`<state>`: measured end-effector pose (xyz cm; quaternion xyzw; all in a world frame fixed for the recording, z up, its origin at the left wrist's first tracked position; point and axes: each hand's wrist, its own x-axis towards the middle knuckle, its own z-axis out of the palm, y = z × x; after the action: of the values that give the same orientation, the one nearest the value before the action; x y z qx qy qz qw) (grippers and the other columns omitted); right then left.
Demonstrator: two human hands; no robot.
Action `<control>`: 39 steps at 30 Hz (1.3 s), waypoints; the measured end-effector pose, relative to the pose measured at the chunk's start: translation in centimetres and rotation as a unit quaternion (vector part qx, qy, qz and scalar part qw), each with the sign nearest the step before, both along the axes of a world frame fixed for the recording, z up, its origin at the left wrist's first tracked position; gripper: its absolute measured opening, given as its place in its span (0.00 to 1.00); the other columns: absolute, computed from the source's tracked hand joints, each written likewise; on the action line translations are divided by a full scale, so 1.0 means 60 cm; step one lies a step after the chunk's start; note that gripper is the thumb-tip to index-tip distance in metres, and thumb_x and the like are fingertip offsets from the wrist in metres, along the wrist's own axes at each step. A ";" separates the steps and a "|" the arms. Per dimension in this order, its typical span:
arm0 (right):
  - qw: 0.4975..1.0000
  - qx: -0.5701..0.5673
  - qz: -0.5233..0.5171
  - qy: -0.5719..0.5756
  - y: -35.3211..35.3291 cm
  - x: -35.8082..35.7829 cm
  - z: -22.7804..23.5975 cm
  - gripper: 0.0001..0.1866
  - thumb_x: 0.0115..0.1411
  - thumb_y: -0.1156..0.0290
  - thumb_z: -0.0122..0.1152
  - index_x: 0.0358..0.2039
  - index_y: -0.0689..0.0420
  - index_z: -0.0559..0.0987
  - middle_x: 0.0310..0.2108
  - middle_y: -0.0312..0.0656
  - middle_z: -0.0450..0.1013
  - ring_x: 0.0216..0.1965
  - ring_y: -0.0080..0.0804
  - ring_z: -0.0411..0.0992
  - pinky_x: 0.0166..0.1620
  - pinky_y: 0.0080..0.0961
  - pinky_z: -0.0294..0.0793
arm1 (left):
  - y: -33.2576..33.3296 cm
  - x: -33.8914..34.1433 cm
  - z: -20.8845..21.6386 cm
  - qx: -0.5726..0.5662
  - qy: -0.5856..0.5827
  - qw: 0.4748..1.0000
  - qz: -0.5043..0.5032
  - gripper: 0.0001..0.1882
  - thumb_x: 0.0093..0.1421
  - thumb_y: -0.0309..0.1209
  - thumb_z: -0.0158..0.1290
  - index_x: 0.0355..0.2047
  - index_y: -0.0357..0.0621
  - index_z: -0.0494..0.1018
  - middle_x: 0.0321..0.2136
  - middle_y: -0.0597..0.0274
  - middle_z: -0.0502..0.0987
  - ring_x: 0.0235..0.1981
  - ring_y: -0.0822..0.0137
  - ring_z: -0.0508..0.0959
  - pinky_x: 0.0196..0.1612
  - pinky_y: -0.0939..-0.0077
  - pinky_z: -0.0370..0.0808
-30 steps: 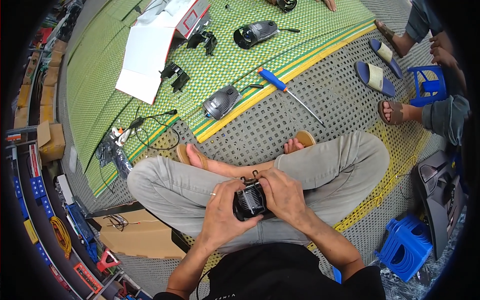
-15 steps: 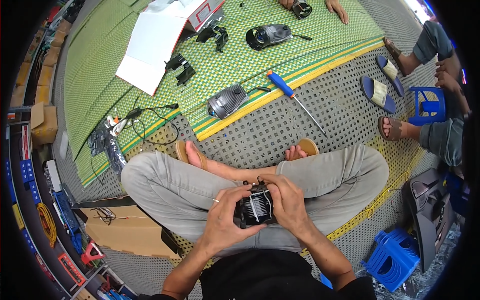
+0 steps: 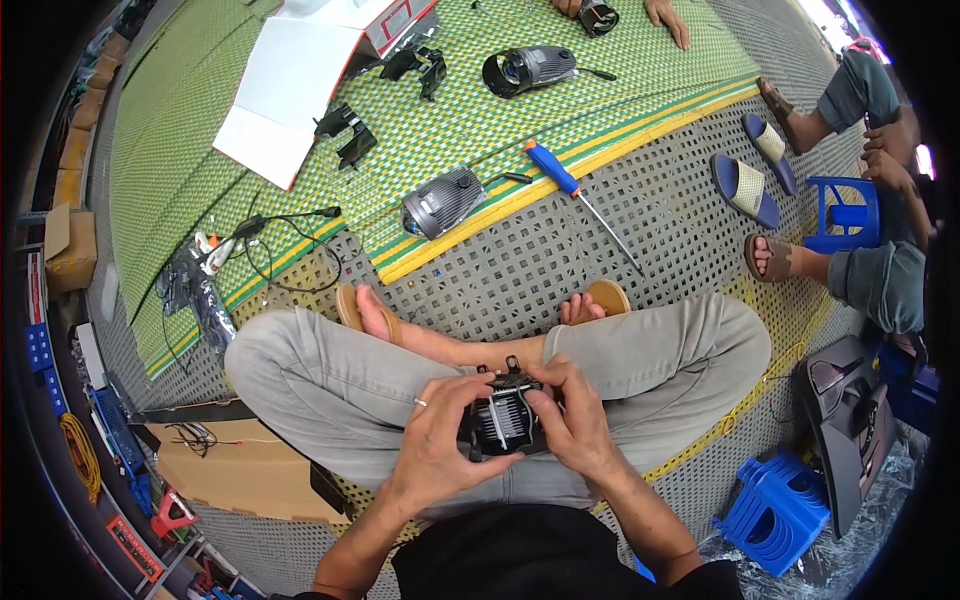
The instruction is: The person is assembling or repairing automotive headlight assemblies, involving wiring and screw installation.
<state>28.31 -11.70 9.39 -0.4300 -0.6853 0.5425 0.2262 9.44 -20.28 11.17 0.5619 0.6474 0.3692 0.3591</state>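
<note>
Over the lap: finned part, long way toward feet
Left hand: fingers curled round it
Right hand: fingers pinching it

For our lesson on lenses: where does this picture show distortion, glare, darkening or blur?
Head view: the left shelf bows along the rim; head view: the white box looks very bright, a bright patch sits far right; head view: corners are black, while the held device shows no obvious blur.
</note>
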 end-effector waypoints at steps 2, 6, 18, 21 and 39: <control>1.000 0.005 0.031 0.004 0.011 0.003 -0.001 0.14 0.66 0.74 0.62 0.50 0.64 0.75 0.37 0.47 0.72 0.31 0.38 0.71 0.38 0.33 0.73 | -0.002 0.001 0.001 -0.008 0.004 1.000 0.001 0.44 0.33 0.34 0.80 0.50 0.41 0.71 0.54 0.49 0.78 0.53 0.50 0.78 0.57 0.58 0.75; 0.997 -0.024 0.069 0.010 0.023 0.011 -0.007 0.15 0.66 0.72 0.64 0.50 0.65 0.75 0.36 0.47 0.72 0.31 0.38 0.72 0.37 0.34 0.73 | 0.001 -0.002 -0.002 -0.007 -0.002 1.000 -0.003 0.43 0.33 0.35 0.81 0.51 0.41 0.71 0.53 0.49 0.79 0.53 0.50 0.78 0.56 0.58 0.76; 0.987 -0.145 0.058 0.026 0.040 -0.006 -0.010 0.13 0.68 0.67 0.63 0.43 0.63 0.74 0.26 0.46 0.73 0.26 0.33 0.71 0.33 0.31 0.71 | 0.007 0.000 0.002 -0.024 0.031 0.999 -0.026 0.42 0.35 0.33 0.79 0.50 0.41 0.69 0.52 0.49 0.76 0.53 0.49 0.76 0.57 0.56 0.73; 0.994 -0.100 0.043 0.012 0.035 -0.014 -0.015 0.13 0.68 0.66 0.62 0.44 0.64 0.74 0.29 0.47 0.76 0.28 0.35 0.74 0.35 0.31 0.73 | 0.017 0.007 0.015 -0.052 0.039 0.998 -0.029 0.42 0.35 0.31 0.78 0.51 0.41 0.68 0.53 0.49 0.74 0.53 0.49 0.75 0.58 0.56 0.72; 0.991 -0.130 -0.014 0.038 0.025 0.004 -0.007 0.13 0.64 0.67 0.68 0.40 0.63 0.78 0.25 0.43 0.71 0.26 0.32 0.70 0.32 0.30 0.70 | 0.006 0.009 -0.003 -0.070 -0.020 0.997 -0.006 0.48 0.36 0.30 0.79 0.57 0.40 0.64 0.54 0.50 0.74 0.55 0.54 0.78 0.53 0.64 0.79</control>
<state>28.56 -10.17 8.98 -0.4445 -0.5937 0.6396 0.2023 9.98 -19.90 10.98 0.5316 0.6613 0.3316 0.4125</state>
